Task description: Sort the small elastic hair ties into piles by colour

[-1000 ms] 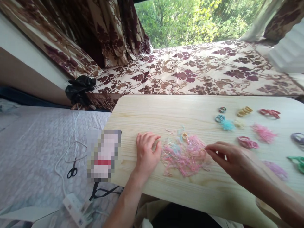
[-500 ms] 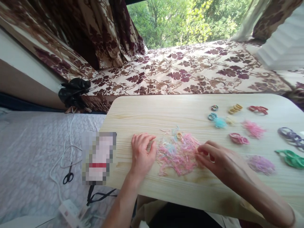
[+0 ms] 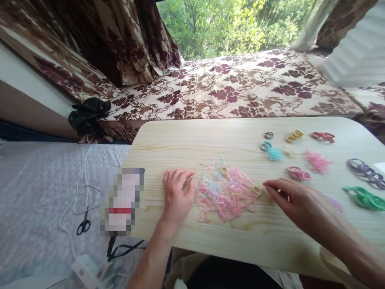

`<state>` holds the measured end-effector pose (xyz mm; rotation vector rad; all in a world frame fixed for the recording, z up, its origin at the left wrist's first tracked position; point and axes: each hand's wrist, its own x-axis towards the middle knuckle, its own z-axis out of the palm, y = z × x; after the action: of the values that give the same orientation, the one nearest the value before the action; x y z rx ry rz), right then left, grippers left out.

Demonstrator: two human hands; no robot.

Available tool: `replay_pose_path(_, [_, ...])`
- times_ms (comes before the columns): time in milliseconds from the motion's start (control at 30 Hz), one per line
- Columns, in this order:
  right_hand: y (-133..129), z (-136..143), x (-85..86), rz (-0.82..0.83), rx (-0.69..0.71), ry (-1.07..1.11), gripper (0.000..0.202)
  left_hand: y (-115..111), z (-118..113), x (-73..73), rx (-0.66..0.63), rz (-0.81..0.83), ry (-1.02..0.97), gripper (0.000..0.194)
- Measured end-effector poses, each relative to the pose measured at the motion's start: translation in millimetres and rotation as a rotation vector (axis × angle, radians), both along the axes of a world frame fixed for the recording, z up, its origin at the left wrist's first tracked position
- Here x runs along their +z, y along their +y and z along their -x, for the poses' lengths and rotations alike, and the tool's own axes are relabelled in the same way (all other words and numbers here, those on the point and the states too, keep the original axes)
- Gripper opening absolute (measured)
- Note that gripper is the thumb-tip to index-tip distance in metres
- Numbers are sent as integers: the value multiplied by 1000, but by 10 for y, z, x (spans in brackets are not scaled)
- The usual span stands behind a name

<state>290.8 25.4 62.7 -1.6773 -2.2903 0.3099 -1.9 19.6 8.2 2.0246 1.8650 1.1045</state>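
From my distant seat I watched the fingers of the right hand (image 3: 296, 200) first: thumb and fingertips looked together, just right of a yellow ring (image 3: 256, 192), apart from it, and I could not tell whether a thin strand was between them. The ring lay at the right edge of a loose pile of pastel strands (image 3: 227, 198), mostly pink, on the near half of the table (image 3: 180, 138). The left hand (image 3: 179, 194) rested just left of the pile, thumb and forefinger apart, gripping nothing I could see.

The strands looked light and tangled, so I judged that a fine pinch on a single end, drawn out slowly, would disturb the rest least; the left hand was well placed to steady the pile.

Farther right, a purple tuft (image 3: 335, 204) lay partly hidden by the right hand, with pink bands (image 3: 298, 173) and a pink tuft (image 3: 317, 161) beyond it. I would have kept the wrist high there, lest it sweep the purple strands along.
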Motion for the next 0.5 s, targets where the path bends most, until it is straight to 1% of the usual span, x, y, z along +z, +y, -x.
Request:
replay_pose_path(133, [-43, -32, 65, -76, 16, -52, 32, 0, 0, 0, -1, -4, -1, 13])
replay_pose_path(233, [-74, -16, 75, -100, 47, -42, 31, 1, 4, -2, -6, -7, 1, 13])
replay_pose_path(367, [-89, 56, 24, -55, 102, -7, 27, 6, 9, -11, -11, -15, 5, 13])
replay_pose_path(500, [-84, 120, -49, 16, 92, -10, 27, 8, 10, -17, -12, -30, 2, 12])
